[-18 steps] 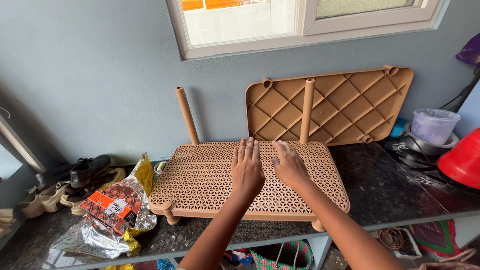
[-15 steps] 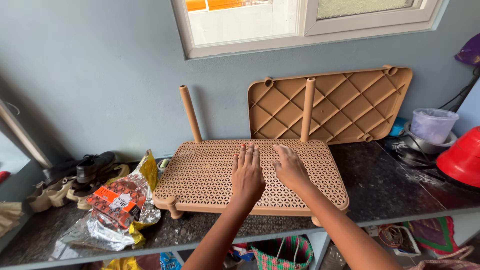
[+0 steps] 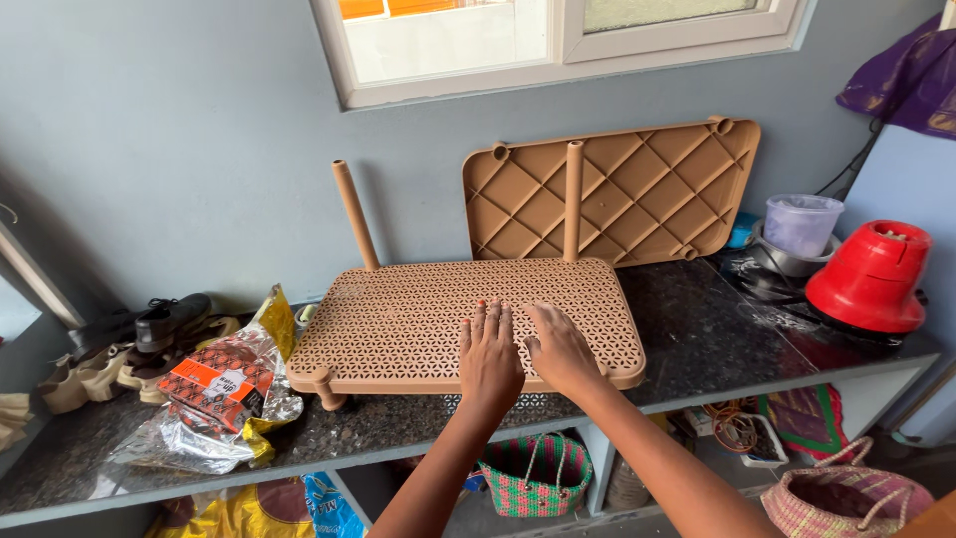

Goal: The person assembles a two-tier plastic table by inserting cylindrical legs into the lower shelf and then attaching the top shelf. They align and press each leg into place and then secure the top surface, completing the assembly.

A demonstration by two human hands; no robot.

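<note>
Two flat, open hands, left hand (image 3: pixel 490 357) and right hand (image 3: pixel 561 349), press side by side, gripping nothing, on the near edge of a brown perforated shelf (image 3: pixel 418 314) lying on the dark surface (image 3: pixel 717 334), with two posts (image 3: pixel 573 199) beyond the fingers and foil packets (image 3: pixel 214 389) left of them.

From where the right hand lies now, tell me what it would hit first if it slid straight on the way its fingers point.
The right hand lies flat on the perforated shelf panel, fingers aimed up-left toward the wall. Sliding on, it would likely meet the upright post at the panel's far edge, or pass just left of it to the wall; depth is unclear.
</note>
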